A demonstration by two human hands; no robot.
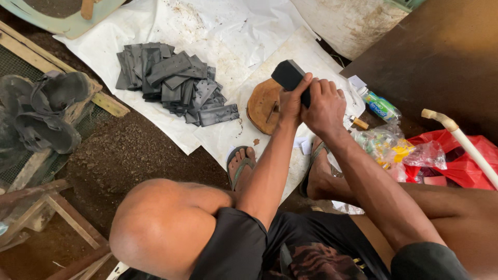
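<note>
Black rubber block (288, 73) is sitting gripped by both the left hand (291, 102) and the right hand (326, 106). Fingers are hiding its lower end above the wooden round (261, 105).

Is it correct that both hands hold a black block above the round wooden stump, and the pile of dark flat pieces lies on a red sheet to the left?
Not quite. The head view shows the pile of dark flat pieces on a white sheet, not a red one. The rest holds: the left hand and right hand grip the black block above the round wooden stump.
</note>
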